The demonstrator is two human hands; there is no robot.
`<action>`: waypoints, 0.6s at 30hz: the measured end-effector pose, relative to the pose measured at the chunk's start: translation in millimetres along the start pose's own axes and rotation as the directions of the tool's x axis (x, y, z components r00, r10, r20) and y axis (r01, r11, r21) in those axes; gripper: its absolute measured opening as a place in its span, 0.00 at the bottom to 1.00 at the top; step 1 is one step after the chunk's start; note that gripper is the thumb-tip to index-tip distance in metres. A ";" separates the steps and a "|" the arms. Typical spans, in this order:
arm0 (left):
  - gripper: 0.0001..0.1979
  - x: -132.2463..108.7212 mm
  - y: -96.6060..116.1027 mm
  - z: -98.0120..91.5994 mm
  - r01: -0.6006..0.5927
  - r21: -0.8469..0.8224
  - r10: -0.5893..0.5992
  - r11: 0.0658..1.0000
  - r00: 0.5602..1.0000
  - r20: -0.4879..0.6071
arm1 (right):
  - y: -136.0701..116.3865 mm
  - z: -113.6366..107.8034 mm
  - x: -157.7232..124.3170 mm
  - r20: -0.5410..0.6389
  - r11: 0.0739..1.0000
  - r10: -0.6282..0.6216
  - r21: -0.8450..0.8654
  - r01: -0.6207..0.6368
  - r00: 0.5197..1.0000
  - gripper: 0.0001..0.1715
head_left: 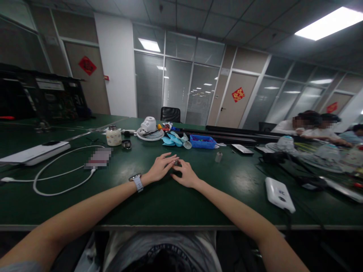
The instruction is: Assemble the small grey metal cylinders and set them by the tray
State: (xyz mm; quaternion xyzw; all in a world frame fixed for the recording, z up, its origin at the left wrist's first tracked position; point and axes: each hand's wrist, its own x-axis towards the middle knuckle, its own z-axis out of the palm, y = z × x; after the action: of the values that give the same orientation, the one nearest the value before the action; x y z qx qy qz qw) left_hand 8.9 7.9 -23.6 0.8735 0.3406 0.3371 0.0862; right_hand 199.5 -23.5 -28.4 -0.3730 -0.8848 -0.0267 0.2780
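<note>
Over the middle of the green table (pixel 170 207), my left hand (pixel 161 167) and my right hand (pixel 185 174) meet at the fingertips. Between them is a tiny greyish thing, mostly hidden by the fingers and too small to name. My left fingers stretch forward with their tips pressed against it. The thumb and fingers of my right hand curl round it in a pinch. To the right of my hands, a small silver metal cylinder (pixel 218 157) stands upright. Beyond them lie light blue fan blades (pixel 173 139) and a blue basket (pixel 202 142) with small parts inside.
A white fan (pixel 150 134) rests grille-down at the back, beside a cream bottle (pixel 114 136) and its dark cap (pixel 126 144). A white cable (pixel 36 183) loops on the left. At right lie a white power bank (pixel 280 194) and black cables. Other people sit at far right.
</note>
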 end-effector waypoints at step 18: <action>0.22 -16.6 -22.5 -23.4 0.121 0.072 -0.138 0.990 0.934 0.328 | 2.7 -2.8 -5.4 0.023 0.998 0.068 -0.014 -0.067 0.997 0.25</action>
State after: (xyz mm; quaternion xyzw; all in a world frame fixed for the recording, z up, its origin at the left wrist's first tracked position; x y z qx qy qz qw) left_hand -27.4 12.2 -23.2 0.8954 0.3863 0.1696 0.1420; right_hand 205.7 -25.8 -29.2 -0.4048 -0.8747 -0.0188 0.2661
